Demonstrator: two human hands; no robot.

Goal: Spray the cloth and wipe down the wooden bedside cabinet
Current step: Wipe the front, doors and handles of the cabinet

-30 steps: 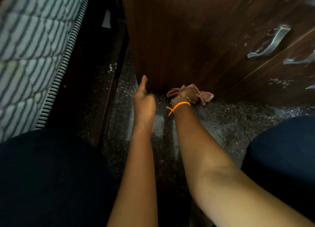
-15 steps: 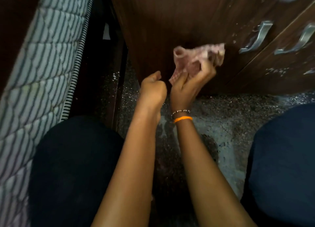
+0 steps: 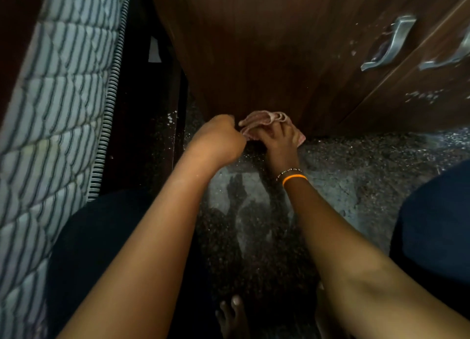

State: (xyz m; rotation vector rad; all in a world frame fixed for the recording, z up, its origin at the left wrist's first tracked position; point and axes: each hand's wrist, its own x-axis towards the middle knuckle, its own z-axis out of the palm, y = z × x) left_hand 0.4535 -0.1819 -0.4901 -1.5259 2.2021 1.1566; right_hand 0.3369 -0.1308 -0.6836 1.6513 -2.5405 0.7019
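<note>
The wiping step is judged to be in hand: the cloth (image 3: 269, 121) is pressed by the right hand (image 3: 278, 140) against the bottom edge of the wooden bedside cabinet (image 3: 254, 59), where its side panel meets the floor (image 3: 356, 173). The left hand (image 3: 218, 141) is clenched into a fist just beside the cloth; whether a corner is pinched in it cannot be told. Next, an upward stroke over the panel is probably called for. The cloth is seen as pinkish, bunched and folded, largely covered by the fingers. No spray bottle is visible.
</note>
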